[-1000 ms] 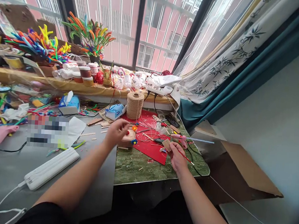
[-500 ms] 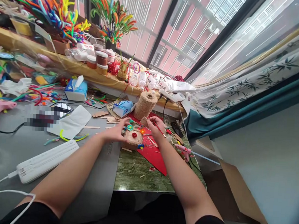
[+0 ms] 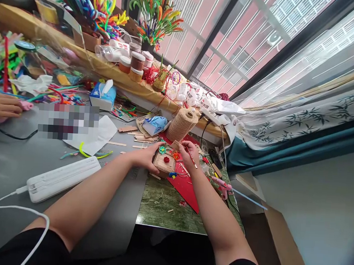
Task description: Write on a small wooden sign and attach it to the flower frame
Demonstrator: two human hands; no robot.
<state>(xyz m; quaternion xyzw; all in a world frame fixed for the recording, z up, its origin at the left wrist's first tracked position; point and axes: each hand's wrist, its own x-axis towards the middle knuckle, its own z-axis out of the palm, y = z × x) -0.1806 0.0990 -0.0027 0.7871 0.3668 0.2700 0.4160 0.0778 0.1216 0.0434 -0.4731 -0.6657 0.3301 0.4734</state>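
Observation:
A small wooden box decorated with little coloured flowers sits at the edge of a red sheet. My left hand grips the box's left side, fingers curled around it. My right hand hovers at the box's upper right corner, closed on a thin red stick and a small brown tag. A spool of twine stands just behind both hands.
A pink glue gun lies to the right on the green mat. A white power strip lies near left. Tissue packs, wooden sticks, pipe cleaners and jars crowd the back. Another person's hand rests at the far left.
My right hand came from the right side of the red sheet up to the box, carrying the stick and tag. My left hand settled onto the box. The view swung left.

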